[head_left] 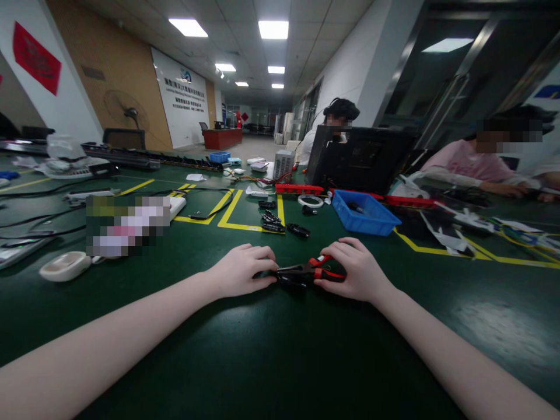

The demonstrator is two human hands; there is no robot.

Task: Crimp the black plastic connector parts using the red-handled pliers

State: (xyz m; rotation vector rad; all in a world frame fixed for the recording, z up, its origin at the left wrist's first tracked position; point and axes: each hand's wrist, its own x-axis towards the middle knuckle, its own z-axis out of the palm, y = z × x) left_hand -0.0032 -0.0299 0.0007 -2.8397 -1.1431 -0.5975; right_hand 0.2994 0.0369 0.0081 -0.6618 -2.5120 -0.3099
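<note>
My right hand (356, 269) is closed around the red-and-black handles of a pair of long-nose pliers (306, 269), whose jaws point left. At the tip of the jaws, my left hand (242, 270) pinches something small and dark; its kind is hidden by the fingers. Just below the jaws, a shiny black piece (292, 283) lies low over the green tabletop (245, 350), and I cannot tell whether it joins what the left fingers hold. Beyond the hands lie a black part (298, 230) and a small heap of similar black parts (271, 219).
A blue bin (365, 213) with dark items stands ahead to the right, near a white coiled cable (310, 201). A large black case (356, 157) rises behind it. Leftward are a white round-ended object (65, 266) and black cables (48, 232). Two other people sit across the table.
</note>
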